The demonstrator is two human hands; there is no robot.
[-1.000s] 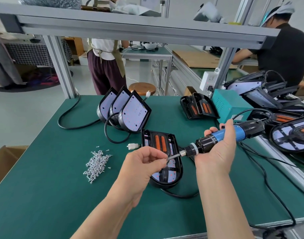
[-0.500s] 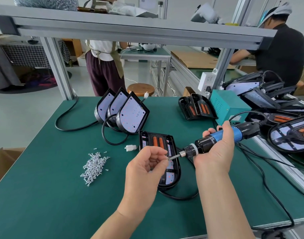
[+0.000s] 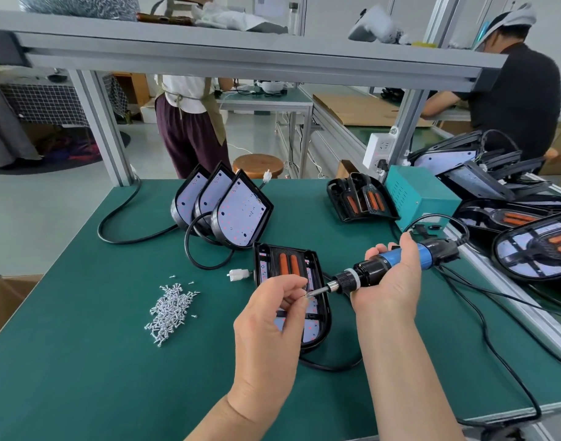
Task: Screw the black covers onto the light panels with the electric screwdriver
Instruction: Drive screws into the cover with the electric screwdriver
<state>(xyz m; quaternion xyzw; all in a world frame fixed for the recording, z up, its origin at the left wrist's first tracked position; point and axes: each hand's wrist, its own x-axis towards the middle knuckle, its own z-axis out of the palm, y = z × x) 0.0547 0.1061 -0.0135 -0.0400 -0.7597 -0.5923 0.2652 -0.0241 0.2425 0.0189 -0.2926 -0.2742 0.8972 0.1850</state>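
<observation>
The left hand (image 3: 273,316) pinches a screw (image 3: 304,294) between thumb and forefinger at the bit tip of the electric screwdriver (image 3: 384,268). The right hand (image 3: 390,281) has its fingers curled round the barrel. Beneath them, the light panel (image 3: 311,329) with its black cover (image 3: 317,275) lies flat at the centre of the bench (image 3: 82,361), with loose screws (image 3: 171,308) at its 9 o'clock.

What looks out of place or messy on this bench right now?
Only the screws: they lie in a loose heap straight on the green mat, left of the light panel, with a few strays scattered around it. Nothing else looks damaged.
</observation>
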